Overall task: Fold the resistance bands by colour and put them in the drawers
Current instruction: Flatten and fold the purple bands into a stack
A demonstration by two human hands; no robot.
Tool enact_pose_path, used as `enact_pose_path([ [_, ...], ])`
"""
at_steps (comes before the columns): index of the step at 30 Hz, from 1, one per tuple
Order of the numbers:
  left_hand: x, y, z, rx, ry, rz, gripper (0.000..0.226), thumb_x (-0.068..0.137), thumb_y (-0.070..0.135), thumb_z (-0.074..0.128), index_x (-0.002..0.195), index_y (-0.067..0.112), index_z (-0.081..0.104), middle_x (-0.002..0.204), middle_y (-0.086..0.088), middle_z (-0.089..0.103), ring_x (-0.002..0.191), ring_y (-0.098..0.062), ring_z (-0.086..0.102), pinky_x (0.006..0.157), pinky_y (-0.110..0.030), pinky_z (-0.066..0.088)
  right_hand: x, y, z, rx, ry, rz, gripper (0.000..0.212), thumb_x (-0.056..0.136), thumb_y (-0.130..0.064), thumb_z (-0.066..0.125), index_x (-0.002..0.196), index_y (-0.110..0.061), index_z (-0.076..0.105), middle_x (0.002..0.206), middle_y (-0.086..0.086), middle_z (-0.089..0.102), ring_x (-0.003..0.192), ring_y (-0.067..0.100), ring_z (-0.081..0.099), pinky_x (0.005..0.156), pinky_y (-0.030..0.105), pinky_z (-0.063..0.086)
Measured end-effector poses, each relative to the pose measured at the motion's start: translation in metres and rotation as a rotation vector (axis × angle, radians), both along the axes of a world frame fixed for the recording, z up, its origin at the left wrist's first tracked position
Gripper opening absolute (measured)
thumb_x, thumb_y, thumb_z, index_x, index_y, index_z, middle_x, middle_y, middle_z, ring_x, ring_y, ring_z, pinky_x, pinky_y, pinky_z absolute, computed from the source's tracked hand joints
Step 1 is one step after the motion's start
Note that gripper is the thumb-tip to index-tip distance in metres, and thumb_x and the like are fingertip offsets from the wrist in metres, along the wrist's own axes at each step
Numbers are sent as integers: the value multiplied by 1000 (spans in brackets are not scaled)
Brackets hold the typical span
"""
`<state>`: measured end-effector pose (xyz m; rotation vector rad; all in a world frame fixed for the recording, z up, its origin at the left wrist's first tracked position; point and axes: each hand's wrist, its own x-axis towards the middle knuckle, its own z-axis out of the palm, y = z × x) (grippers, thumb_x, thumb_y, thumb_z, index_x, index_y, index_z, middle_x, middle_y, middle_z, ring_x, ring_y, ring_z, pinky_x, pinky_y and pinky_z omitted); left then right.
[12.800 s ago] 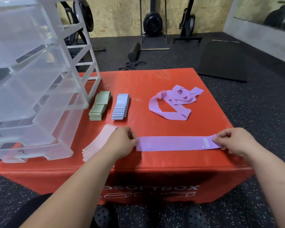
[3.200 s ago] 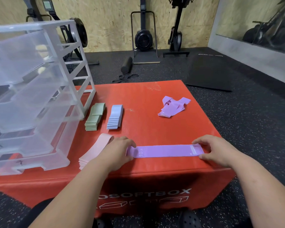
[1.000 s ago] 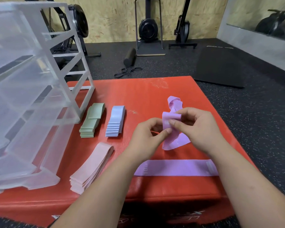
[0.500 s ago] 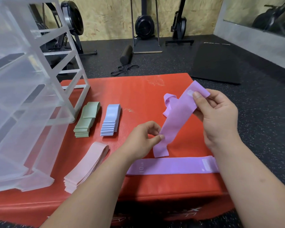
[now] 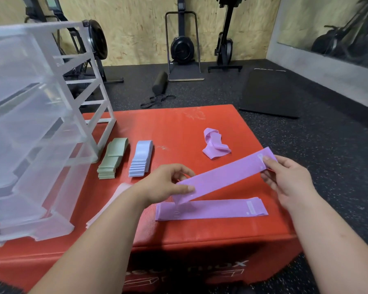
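Single head cam, wide-angle, aimed forward and down across the red box (image 5: 168,124) from close range. Forearms enter from the bottom edge, with the left hand (image 5: 166,183) and right hand (image 5: 289,179) mid-frame. The box fills the lower centre and the drawer unit (image 5: 30,124) crowds the left edge. The floor (image 5: 306,145) and plywood wall (image 5: 136,28) run across the top. Straight lines bow near the borders.

Gym — rowing machines (image 5: 182,49); foam roller (image 5: 159,84); floor mat (image 5: 270,94)

Left hand (image 5: 166,183), right hand (image 5: 289,179) pinching purple band (image 5: 221,179) ends, thumbs apparently atop.
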<state>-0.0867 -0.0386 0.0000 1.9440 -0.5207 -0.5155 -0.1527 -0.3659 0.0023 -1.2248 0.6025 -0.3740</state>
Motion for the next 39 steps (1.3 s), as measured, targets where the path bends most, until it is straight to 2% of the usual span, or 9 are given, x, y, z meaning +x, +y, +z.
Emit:
enact_pose_path([
  [3,-8,13,1,-28,45,41,32,89,11,85,115,27,76,98,-6,77,90,-18,72,82,-38,59,-13,-4,-2,-9,28,4,26,95,-13,76,120,-10,72,108,10,77,79,13,69,59,19,60],
  [9,-29,27,-3,-54,-57,255,23,92,4,80,110,18,75,92,-7,74,79,-18,71,77,-33,64,-33,-7,-5,-30,79,52,30,91,-7,78,120,-6,71,111,13,77,79,13,72,60,20,61],
  [12,-38,32,-7,-96,-104,361,22,92,5,81,109,16,74,89,-9,69,71,-17,70,70,-28,61,-44,-4,-4,-34,107,102,26,92,-5,77,117,-7,72,105,10,78,80,14,73,70,26,62],
  [18,-45,40,-19,-89,-182,547,21,88,14,85,102,27,76,84,0,70,74,-17,69,82,-48,65,-61,0,-4,-23,143,143,11,96,-6,72,105,-12,72,90,7,75,77,19,68,76,32,56],
  [22,-51,41,-24,-16,-237,588,17,88,19,85,100,27,76,88,5,72,70,-9,63,76,-31,54,-65,1,-14,-227,201,142,12,92,-6,78,103,-8,75,83,8,74,67,15,66,63,27,56],
  [25,-52,41,-29,46,-243,599,17,88,18,84,100,26,76,88,6,74,73,-12,67,80,-35,58,-65,3,-21,-362,228,154,10,90,-2,79,98,-6,76,70,4,72,56,13,62,52,22,55],
  [30,-52,41,-34,160,-293,589,18,88,15,82,101,26,75,90,8,73,81,-14,71,78,-30,56,-58,4,-36,-573,298,195,20,82,-11,87,100,-18,80,67,-5,74,63,16,62,78,43,58],
  [36,-50,38,-42,287,-330,561,15,88,17,80,99,26,73,87,10,72,81,-14,68,65,-22,47,-53,2,-40,-868,366,217,19,80,-25,86,93,-33,75,71,-10,76,81,15,72,86,37,55],
  [39,-50,35,-45,315,-355,555,14,88,16,77,98,25,73,85,9,71,79,-12,67,61,-16,44,-50,0,-43,-894,368,255,20,79,-24,88,89,-33,73,68,-8,75,77,16,73,85,39,57],
])
